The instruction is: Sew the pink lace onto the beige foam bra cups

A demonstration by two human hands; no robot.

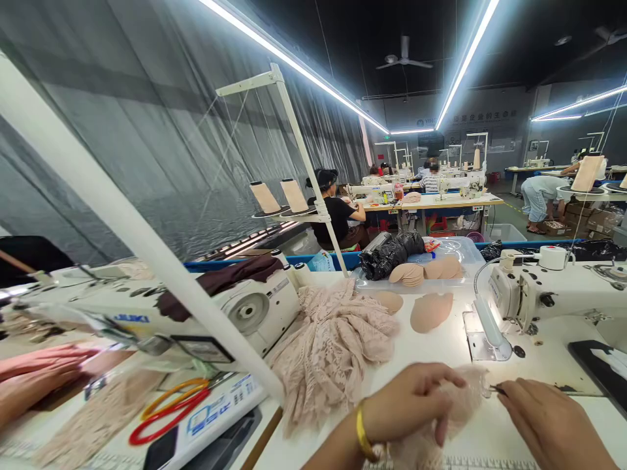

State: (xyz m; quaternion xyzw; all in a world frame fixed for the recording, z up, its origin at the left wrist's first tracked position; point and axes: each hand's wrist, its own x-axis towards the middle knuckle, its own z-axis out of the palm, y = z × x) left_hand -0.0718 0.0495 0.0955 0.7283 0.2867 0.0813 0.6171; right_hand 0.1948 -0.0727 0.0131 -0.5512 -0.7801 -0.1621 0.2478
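Bright strip lights [470, 59] hang over the workroom, and your pale surface [426, 346] carries the work within short reach. Your left hand [409, 405] is over a sheer lace piece [467, 401], fingers apart and loosely curled, perhaps to steady the lace; blur hides whether they grip it. Your right hand [548, 414] is closed, pinching a small dark tool [498, 390] at the lace's edge, which would give you fine control there. The lace piece lies between your hands, in front of the right-hand machine [509, 290], so you probably have the lamp's [490, 326] glow nearby without the needle in your way. Ruler marks [490, 463] run along the near edge, handy for checking lengths. To your left, a gathered lace pile [337, 333] sits loosely beside the other machine [255, 310], likely kept aside to leave you working room yet close enough to draw from. Beyond it, flat beige cutouts [431, 312] lie on the surface, and a stack of cutouts [407, 275] rests on the clear tub [467, 253] beside a black bag [392, 254], seemingly grouped so you can pick them singly.
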